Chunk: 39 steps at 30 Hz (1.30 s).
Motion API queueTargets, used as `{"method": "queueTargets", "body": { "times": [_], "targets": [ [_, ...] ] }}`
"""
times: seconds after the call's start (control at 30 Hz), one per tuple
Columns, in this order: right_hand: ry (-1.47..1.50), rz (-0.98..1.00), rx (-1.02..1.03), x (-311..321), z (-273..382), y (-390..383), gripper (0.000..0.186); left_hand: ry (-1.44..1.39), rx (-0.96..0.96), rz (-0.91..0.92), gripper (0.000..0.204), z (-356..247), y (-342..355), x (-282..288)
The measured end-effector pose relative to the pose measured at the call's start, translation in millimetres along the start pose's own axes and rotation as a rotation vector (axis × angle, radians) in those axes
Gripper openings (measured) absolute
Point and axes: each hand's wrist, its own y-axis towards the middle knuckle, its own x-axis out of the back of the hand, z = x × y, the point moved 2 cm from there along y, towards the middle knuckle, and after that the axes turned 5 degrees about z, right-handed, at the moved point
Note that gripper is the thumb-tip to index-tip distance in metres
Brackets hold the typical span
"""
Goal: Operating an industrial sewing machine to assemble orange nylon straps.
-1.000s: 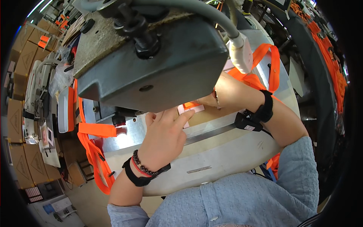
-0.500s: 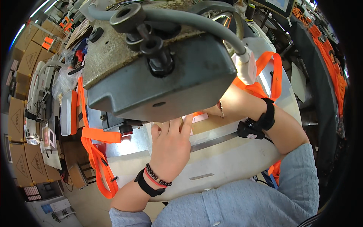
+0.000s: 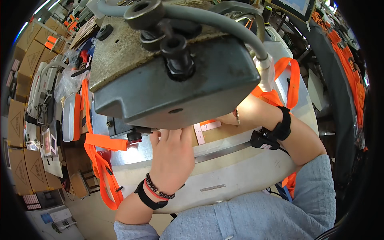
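Observation:
My left hand (image 3: 173,154) lies with its fingers stretched out and slightly apart on the work surface. Its fingertips pass under the dark sewing machine head (image 3: 176,86) and are partly hidden. Just right of those fingers, two pale pink marked strips (image 3: 199,135) form a corner on a brown panel (image 3: 224,132). A bit of orange webbing (image 3: 207,121) shows beside them. My right hand (image 3: 231,117) reaches in from the right near the end of the upper strip. The machine head covers its fingers, so I cannot see whether they grip anything.
Orange webbing strap (image 3: 105,142) hangs over the table's left edge, and another loop (image 3: 294,82) lies at the back right. A lit lamp (image 3: 134,138) sits below the head. An orange-and-white bin (image 3: 72,118) and stacked cartons (image 3: 18,124) stand to the left.
My left hand has slid left, uncovering more of the pale strips. My right hand stays nearly in place. The whole view has shifted slightly.

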Motion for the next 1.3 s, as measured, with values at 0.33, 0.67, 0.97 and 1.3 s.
{"method": "queueTargets", "body": {
  "times": [0.33,0.67,0.97,1.3],
  "targets": [
    [0.002,-0.018,-0.002,-2.5,-0.9,2.8,0.021,-0.043,-0.095,0.033,0.062,-13.7,3.6,-8.5],
    [0.002,-0.024,-0.028,-9.8,-6.2,1.1,0.023,-0.028,-0.15,-0.013,0.059,-8.2,8.6,-15.6],
    [-0.227,-0.344,0.175,44.3,8.3,-44.5,0.021,-0.004,-0.179,-0.026,0.051,-5.0,10.8,-15.1],
    [-0.063,-0.318,-0.414,95.2,27.0,-198.1,0.008,0.041,-0.203,-0.053,0.054,-5.7,7.3,-25.4]
  ]
}}
